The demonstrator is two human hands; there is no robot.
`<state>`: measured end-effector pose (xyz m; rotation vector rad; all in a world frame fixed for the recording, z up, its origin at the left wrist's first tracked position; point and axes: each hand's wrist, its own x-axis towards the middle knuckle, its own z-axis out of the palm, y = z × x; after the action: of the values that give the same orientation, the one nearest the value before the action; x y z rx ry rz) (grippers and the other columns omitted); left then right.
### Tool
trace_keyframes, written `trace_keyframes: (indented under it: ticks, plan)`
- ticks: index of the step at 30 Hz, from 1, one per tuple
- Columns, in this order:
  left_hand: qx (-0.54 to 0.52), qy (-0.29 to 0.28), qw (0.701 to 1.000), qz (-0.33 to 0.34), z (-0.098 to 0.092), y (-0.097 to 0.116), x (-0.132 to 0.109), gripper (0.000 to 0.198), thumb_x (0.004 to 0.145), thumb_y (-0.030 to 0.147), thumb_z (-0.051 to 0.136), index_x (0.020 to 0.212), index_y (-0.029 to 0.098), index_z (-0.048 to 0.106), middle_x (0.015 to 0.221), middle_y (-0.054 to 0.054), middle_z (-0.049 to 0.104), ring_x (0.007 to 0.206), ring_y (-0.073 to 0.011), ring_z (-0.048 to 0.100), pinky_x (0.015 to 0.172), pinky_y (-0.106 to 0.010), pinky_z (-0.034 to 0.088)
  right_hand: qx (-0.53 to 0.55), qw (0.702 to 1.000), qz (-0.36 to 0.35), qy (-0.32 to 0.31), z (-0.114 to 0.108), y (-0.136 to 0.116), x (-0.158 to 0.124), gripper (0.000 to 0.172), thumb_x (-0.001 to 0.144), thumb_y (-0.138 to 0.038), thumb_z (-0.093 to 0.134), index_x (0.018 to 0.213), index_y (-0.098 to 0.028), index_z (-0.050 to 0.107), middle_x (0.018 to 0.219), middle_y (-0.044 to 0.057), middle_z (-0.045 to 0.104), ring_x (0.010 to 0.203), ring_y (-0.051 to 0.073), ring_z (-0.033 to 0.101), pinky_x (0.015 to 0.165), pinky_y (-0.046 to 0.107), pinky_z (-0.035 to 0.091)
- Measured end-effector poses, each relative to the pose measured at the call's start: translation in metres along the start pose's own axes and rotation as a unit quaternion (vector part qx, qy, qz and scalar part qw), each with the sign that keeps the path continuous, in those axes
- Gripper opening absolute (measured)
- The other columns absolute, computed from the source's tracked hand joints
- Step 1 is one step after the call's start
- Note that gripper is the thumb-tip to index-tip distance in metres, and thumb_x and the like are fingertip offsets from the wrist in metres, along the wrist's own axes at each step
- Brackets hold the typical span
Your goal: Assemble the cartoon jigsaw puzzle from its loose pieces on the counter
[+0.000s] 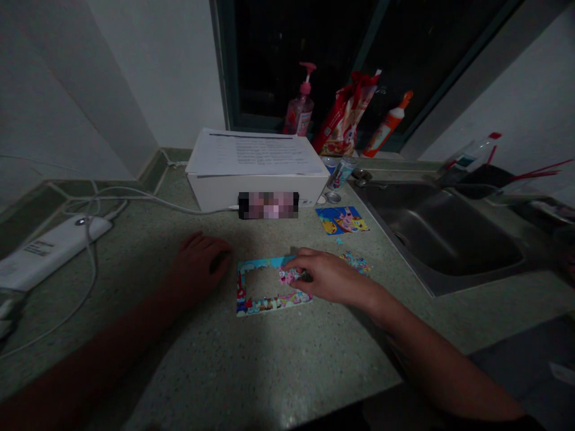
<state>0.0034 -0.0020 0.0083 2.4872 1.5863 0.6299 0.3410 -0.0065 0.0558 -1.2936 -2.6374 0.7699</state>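
Note:
A small jigsaw puzzle [263,286] with a bright cartoon border and a bare middle lies on the speckled counter [251,365]. My right hand [330,276] rests on its right edge, fingers pinched on a pink puzzle piece [288,276]. My left hand [197,263] lies on the counter just left of the puzzle, fingers curled loosely, holding nothing that I can see. Loose pieces [357,262] sit behind my right hand. A picture card [344,219] with the cartoon image lies further back.
A white box [256,170] with a printed sheet on top stands behind the puzzle. A steel sink [442,236] opens at the right. Bottles and a red bag [344,120] line the window sill. A white power strip [49,248] and cables lie at the left.

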Motion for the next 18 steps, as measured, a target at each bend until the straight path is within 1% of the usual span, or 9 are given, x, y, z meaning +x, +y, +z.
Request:
trace_keyframes:
  ticks: [4, 8, 12, 18]
  plan:
    - [0.001, 0.003, 1.0, 0.001, 0.001, 0.0001, -0.0006, 0.023, 0.103, 0.031, 0.052, 0.11, 0.028, 0.074, 0.117, -0.008, 0.083, 0.115, -0.0315, 0.076, 0.131, -0.063, 0.037, -0.013, 1.0, 0.01, -0.008, 0.001, -0.0005, -0.0008, 0.029, 0.101, -0.026, 0.077, 0.13, -0.027, 0.08, 0.118, 0.007, 0.075, 0.101, 0.024, 0.074, 0.09, 0.036, 0.054]
    - [0.001, 0.001, 1.0, 0.0, 0.0003, 0.0002, -0.0011, 0.023, 0.104, 0.03, 0.052, 0.11, 0.03, 0.074, 0.117, -0.007, 0.083, 0.114, -0.0313, 0.076, 0.13, -0.064, 0.038, -0.021, 1.0, 0.011, -0.008, 0.0013, -0.0012, -0.0012, 0.026, 0.1, -0.027, 0.078, 0.126, -0.026, 0.08, 0.117, 0.007, 0.075, 0.103, 0.025, 0.074, 0.089, 0.036, 0.053]
    - [-0.005, -0.002, 1.0, 0.0, 0.0001, -0.0005, -0.0005, 0.023, 0.103, 0.031, 0.052, 0.11, 0.03, 0.074, 0.115, -0.006, 0.083, 0.113, -0.0314, 0.076, 0.13, -0.065, 0.038, -0.031, 0.999, 0.012, -0.005, 0.001, -0.0035, -0.0012, 0.022, 0.1, -0.026, 0.078, 0.122, -0.025, 0.079, 0.115, 0.006, 0.074, 0.099, 0.023, 0.073, 0.086, 0.034, 0.053]
    - [-0.002, 0.005, 1.0, 0.008, 0.0033, -0.0026, -0.0017, 0.022, 0.103, 0.031, 0.054, 0.111, 0.025, 0.074, 0.115, -0.009, 0.083, 0.114, -0.0304, 0.076, 0.13, -0.065, 0.037, -0.053, 0.998, 0.023, -0.001, 0.0002, -0.0071, -0.0021, 0.019, 0.102, -0.027, 0.077, 0.121, -0.024, 0.079, 0.116, 0.006, 0.075, 0.101, 0.023, 0.073, 0.085, 0.034, 0.052]
